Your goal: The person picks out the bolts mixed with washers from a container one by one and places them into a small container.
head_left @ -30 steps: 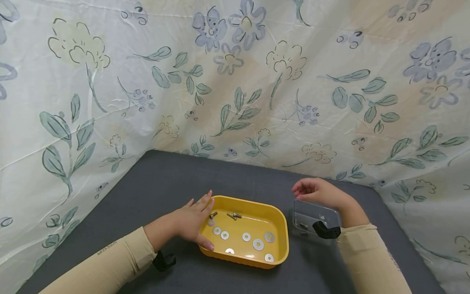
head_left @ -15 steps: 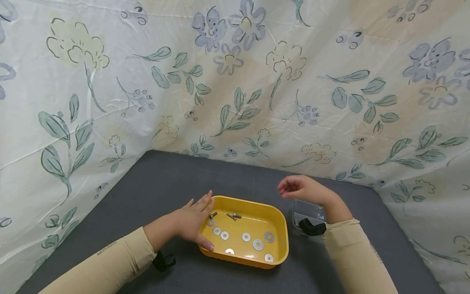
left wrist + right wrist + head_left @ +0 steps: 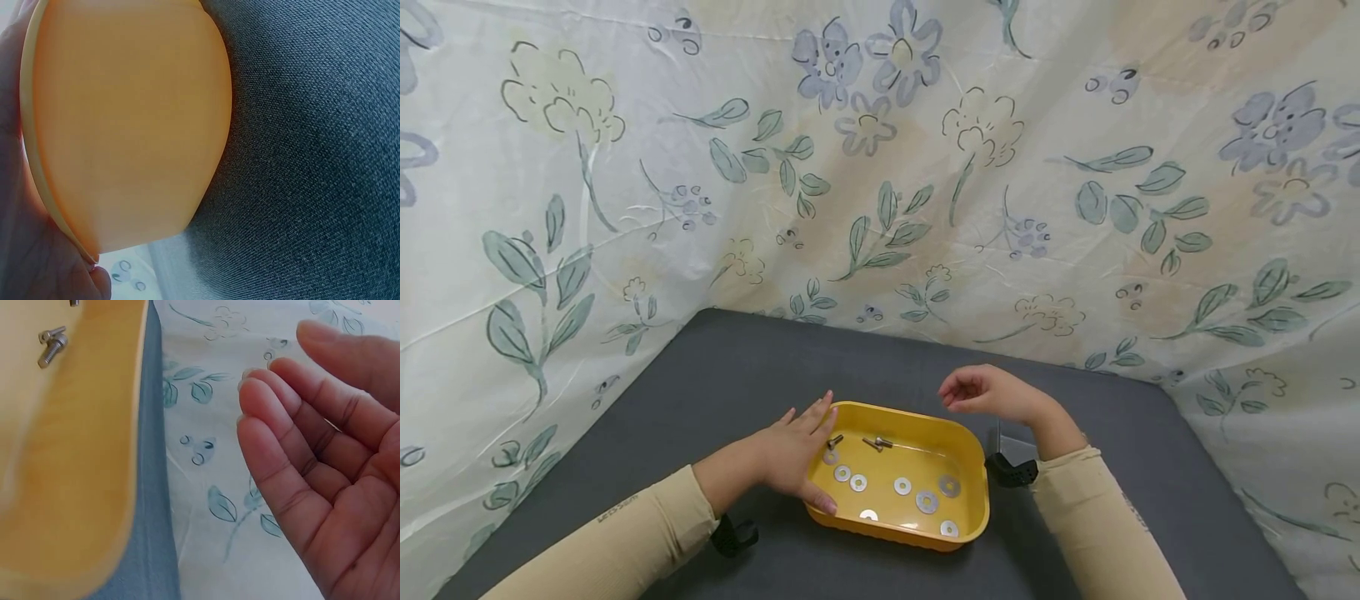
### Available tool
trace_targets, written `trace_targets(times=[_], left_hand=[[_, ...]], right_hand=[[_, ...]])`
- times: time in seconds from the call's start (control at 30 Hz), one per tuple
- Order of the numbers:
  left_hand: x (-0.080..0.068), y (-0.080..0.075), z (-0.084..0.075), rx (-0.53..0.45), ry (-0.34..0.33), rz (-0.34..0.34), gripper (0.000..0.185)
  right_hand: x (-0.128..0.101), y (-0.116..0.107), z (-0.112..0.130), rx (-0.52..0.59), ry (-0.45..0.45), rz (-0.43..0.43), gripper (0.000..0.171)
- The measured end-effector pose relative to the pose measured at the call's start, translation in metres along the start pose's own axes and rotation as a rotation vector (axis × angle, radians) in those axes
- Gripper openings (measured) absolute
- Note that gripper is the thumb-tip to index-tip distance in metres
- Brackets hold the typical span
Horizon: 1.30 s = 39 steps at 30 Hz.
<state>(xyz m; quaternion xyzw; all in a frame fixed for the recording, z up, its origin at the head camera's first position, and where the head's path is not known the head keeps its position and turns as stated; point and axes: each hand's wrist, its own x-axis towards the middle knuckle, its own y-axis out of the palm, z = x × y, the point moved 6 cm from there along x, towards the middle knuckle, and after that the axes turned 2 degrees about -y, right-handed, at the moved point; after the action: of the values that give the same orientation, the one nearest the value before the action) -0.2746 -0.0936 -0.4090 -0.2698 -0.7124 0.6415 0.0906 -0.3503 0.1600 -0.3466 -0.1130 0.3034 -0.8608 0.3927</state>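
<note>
Backdrop (image 3: 887, 167): off-wht cloth, floral print in blue, yellow, grn; runs L edge to R edge.
Table (image 3: 760, 358): dk grey, woven look in L wrist view; tray sits on it.
L sleeve (image 3: 647, 521): beige, w/ sm. lettering, too tiny to read.
L strap (image 3: 733, 537): blk, at L wrist.
L hand (image 3: 786, 454): on tray's L end, touching rim; fingers straight & spread wide, thumb well apart, lying over near-L corner; not curled round anything.
Yellow tray (image 3: 925, 462): ctr, upright, between the hands, lower R side just beside clear box; hardware lies on its floor.
Lone screw (image 3: 836, 442): in tray, far-L corner, nr L fingers.
Washers (image 3: 927, 501): 8 visible, silver, mixed sizes; 3 toward L, rest mid, nr side & R. None overlapping.
Screw pair (image 3: 877, 442): by tray's far wall, L of ctr, touching.
R hand (image 3: 1000, 396): nr tray's far-R corner, clear of the rim; fingers loosely bent, thumb apart, palm bare, has hold of nothing.
R strap (image 3: 1011, 472): blk, in front of clear box.
Clear box (image 3: 1017, 446): R of tray, mostly hidden by R wrist & strap; contents can't tell.
R sleeve (image 3: 1097, 517): beige, to btm edge.
</note>
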Motion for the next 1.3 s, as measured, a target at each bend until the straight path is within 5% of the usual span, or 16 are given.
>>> trace_targets(times=[1.0, 1.3], left_hand=[[0.002, 0.003, 0.003, 0.001, 0.002, -0.004, 0.128], [0.002, 0.003, 0.003, -0.005, 0.012, -0.012, 0.127]], right_hand=[[0.038, 0.065, -0.008, -0.025, 0.038, 0.208, 0.032], [0.048, 0.088, -0.018, -0.113, 0.039, 0.26, 0.041]])
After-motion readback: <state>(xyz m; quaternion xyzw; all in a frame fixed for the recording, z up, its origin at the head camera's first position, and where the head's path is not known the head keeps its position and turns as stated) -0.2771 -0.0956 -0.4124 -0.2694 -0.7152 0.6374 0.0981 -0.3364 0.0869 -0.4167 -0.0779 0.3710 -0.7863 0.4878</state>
